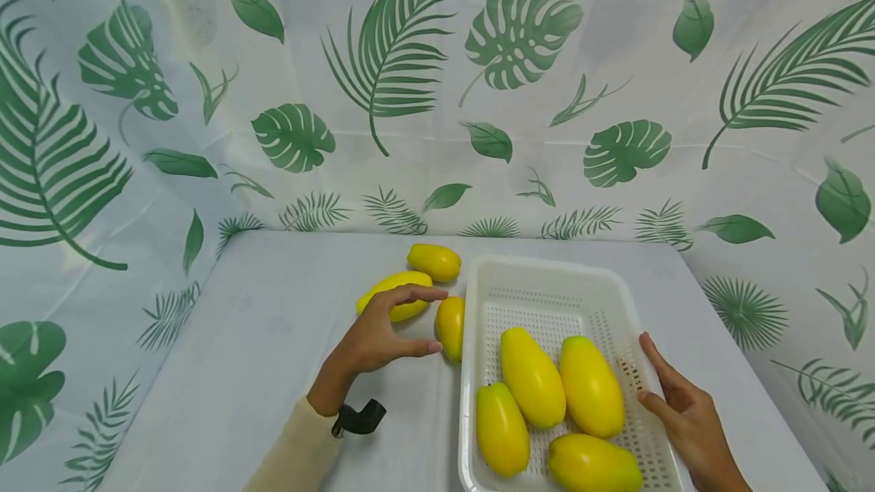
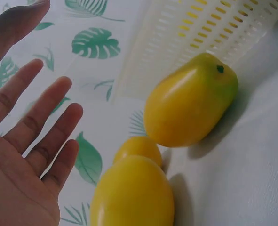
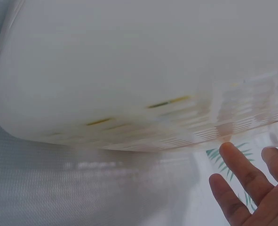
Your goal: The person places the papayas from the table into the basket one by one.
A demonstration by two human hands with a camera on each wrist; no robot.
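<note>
White basket (image 1: pixel 540 316): nearest me, four yellow fruits (image 1: pixel 533 378) inside, three outside.
Closest loose fruit (image 1: pixel 451 329): just beside its left wall; a thumb bump could, I judge, roll it.
Left hand (image 1: pixel 374 334): empty, thumb and fingers apart.
Right hand (image 1: pixel 690 416): thumb over rim, gripping; uneven pull might tip the basket.

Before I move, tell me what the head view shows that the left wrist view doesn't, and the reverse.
Only the head view: the right hand holding the side of the white basket, and the four yellow fruits inside it; the left wrist view gives just glimpses of yellow through the holes.

Only the left wrist view: the dark stem on the fruit beside the basket, and the left hand's four fingers spread apart.

Both: the left hand, the basket's wall, three loose yellow fruits and the leaf-print backdrop.
</note>
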